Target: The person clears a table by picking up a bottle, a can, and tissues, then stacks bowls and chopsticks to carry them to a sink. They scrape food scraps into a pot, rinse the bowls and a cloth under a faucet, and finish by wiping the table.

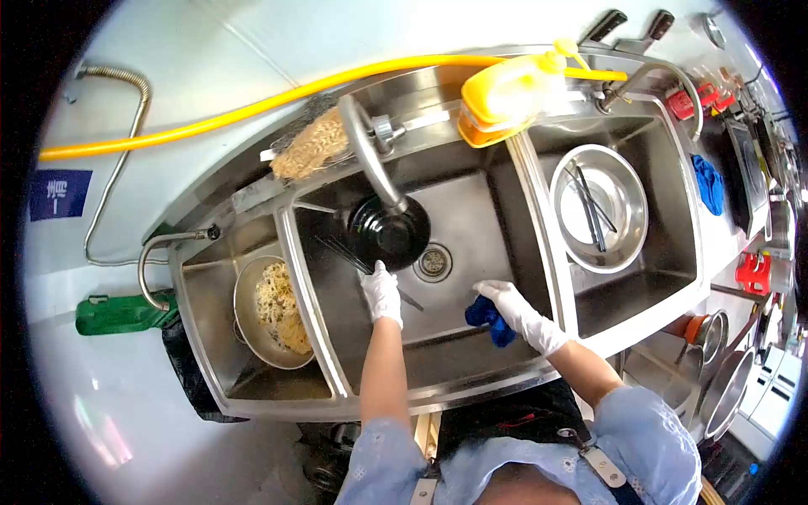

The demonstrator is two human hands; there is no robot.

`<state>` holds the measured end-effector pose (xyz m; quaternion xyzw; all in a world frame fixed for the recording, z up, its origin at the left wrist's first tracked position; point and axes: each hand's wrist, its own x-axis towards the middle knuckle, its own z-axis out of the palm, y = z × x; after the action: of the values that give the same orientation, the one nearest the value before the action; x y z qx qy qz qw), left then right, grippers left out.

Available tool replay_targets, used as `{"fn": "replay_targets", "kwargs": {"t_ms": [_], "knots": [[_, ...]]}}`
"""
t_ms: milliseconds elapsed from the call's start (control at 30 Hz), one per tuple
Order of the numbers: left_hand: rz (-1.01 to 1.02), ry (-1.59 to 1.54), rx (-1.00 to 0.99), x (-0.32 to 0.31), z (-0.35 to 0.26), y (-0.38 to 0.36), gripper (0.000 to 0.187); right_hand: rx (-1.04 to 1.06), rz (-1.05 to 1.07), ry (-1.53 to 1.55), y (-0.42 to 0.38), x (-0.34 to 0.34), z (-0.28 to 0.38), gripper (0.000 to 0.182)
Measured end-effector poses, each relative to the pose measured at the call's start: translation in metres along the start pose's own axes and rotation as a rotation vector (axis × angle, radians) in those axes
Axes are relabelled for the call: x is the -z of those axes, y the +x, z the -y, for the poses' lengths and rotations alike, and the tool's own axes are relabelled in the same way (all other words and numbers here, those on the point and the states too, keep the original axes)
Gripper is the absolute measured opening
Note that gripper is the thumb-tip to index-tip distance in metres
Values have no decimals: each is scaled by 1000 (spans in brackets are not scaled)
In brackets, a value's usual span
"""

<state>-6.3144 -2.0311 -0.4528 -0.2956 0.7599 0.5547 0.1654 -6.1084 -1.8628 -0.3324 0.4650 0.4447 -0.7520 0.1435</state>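
Observation:
Both my hands wear white gloves and reach into the middle basin of a steel sink (pixel 471 210). My left hand (pixel 381 290) grips a bundle of dark chopsticks (pixel 345 252) that point up-left toward a black bowl (pixel 389 231) under the faucet (pixel 370 156). My right hand (pixel 513 307) holds a blue cloth (pixel 491 317) low in the basin, to the right of the drain (pixel 434 263).
The left basin holds a metal bowl of noodle scraps (pixel 278 313). In the right basin is a steel bowl with chopsticks (pixel 599 206). A yellow detergent bottle (pixel 505 101) and yellow hose (pixel 252 109) lie along the back rim, beside a scrub pad (pixel 310 147). Metal bowls (pixel 724 379) stack at right.

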Motion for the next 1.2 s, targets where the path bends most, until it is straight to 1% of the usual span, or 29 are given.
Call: {"fn": "replay_targets", "kwargs": {"t_ms": [33,67,100,133,200,233,267,300,367,433,467,500,533,567,633,667,700,733,767,800,833,933,967,1000,1033,1100,1133,1167,1200], "knots": [[6,23,-41,-2,3,2,29,34,4,-22,-8,7,-10,33],[50,-75,-44,1,5,4,33,67,20,-54,-18,16,-18,32],[55,-54,-60,4,17,21,37,103,24,-80,-35,26,-17,31],[-137,142,-95,0,1,4,42,166,21,-84,-46,37,-21,37],[-82,-160,-77,4,20,9,43,168,6,128,-72,63,-31,34],[12,-263,-58,4,15,-12,39,165,1,269,-87,76,-29,34],[113,-56,-57,5,-6,-53,33,217,39,412,-102,89,-25,35],[164,2,-96,2,-8,-75,30,211,-2,431,-123,103,-14,36],[443,145,-91,-4,-45,-167,31,184,-69,508,-154,138,-3,39],[722,189,-128,-19,-73,-253,29,273,-24,815,-159,177,-14,42],[799,250,-151,-34,-81,-289,28,322,-73,836,-161,196,-13,42],[871,311,-176,-55,-84,-318,26,371,-115,857,-161,218,-10,43],[952,345,-172,-81,-80,-337,26,438,-52,860,-147,250,-19,44],[1030,379,-165,-109,-74,-354,26,431,-54,897,-147,270,-12,46],[1083,358,-59,-183,-39,-362,28,481,-29,853,-142,311,-8,46],[1103,330,-2,-223,-17,-360,29,483,-18,845,-145,330,-1,46],[1121,309,64,-260,9,-354,30,389,-42,879,-154,343,3,45],[1072,293,89,-297,38,-349,30,291,-68,915,-160,356,1,46],[1025,273,110,-330,70,-340,30,297,-57,908,-154,378,-13,48],[1012,227,195,-359,107,-322,29,279,-70,919,-154,392,-16,48],[984,215,291,-377,121,-323,29,261,-88,932,-156,404,-19,49],[850,214,292,-426,187,-288,30,97,-142,1004,-153,433,-35,42],[850,226,286,-432,194,-286,29,51,-157,1028,-148,440,-39,41],[841,295,221,-443,220,-259,31,20,-136,1014,-149,444,-38,42],[844,372,193,-430,198,-281,46,-1,-131,1013,-146,445,-40,42],[847,525,137,-399,145,-334,88,-29,-63,1058,-140,443,-37,42],[729,656,3,-399,154,-328,86,-35,27,1051,-138,440,-36,43],[607,778,-133,-399,153,-327,84,-41,41,1041,-133,434,-33,43],[780,510,16,-374,129,-346,75,7,110,1049,-125,422,-28,45]]}}
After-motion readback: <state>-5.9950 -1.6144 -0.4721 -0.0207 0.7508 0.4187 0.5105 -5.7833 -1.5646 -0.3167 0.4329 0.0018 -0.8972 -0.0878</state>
